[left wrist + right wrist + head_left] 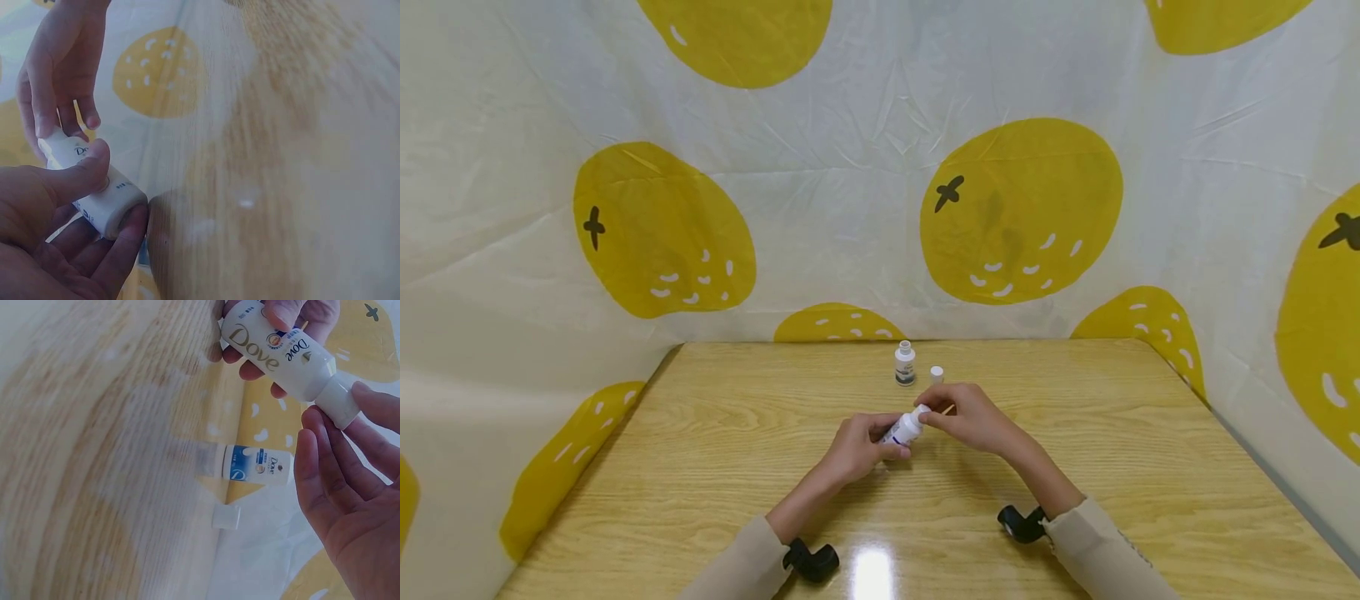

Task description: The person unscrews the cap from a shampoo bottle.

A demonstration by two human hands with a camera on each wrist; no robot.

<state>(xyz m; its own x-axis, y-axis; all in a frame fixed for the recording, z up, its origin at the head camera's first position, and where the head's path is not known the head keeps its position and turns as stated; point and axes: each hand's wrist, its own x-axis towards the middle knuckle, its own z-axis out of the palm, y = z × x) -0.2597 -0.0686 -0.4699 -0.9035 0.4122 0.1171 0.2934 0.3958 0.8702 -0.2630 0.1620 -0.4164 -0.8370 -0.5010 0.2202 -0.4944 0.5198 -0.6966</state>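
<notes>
A white Dove bottle (904, 429) is tilted above the table, its capped end pointing up and to the right. The left hand (859, 450) grips its body, thumb on one side and fingers around the lower end, as the left wrist view also shows. Thumb and fingertips of the right hand (968, 417) pinch the white cap (337, 402) at the bottle's neck. In the right wrist view the bottle (281, 350) shows its Dove lettering, and the cap sits on the neck.
Beyond the hands, a second Dove bottle (905, 367) stands upright with its neck uncovered. A loose white cap (936, 373) stands to its right on the wooden table (737, 433). A cloth with yellow fruit shapes (842, 208) hangs behind the table's back edge.
</notes>
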